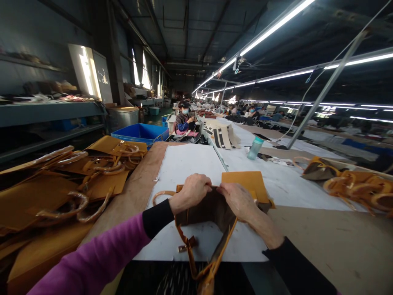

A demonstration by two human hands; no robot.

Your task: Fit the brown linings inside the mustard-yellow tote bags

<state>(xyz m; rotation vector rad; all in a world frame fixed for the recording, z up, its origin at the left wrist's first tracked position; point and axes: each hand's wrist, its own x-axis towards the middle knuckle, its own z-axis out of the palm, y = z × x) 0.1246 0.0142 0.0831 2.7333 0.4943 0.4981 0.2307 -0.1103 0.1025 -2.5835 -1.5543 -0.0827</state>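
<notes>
Around the work, the surroundings are crowded. Leftward, a heap of tan bags [43, 196] with plastic-wrapped handles covers the edge of the tabletop [192, 159], and a blue bin [139, 133] stands just past it. Ahead sits a co-worker [184, 121] in a mask, near a black-and-cream patterned piece [225, 136]. To the right stand a teal bottle [255, 148] and, farther along, a slanted metal pole [325, 92]; another pile of tan bags [353, 186] lies well apart on that side.

Closer in, a tan flap [242, 180] rises directly beyond the right hand [239, 200], partly covered by it; whether it belongs to the bag is unclear. A looped handle [164, 192] curves out beside the left hand [193, 190].

Both hands, close together, pinch the far rim of the dark-lined bag [202, 211], which hangs open beneath and between them, its tan-edged near side toward the wearer.
</notes>
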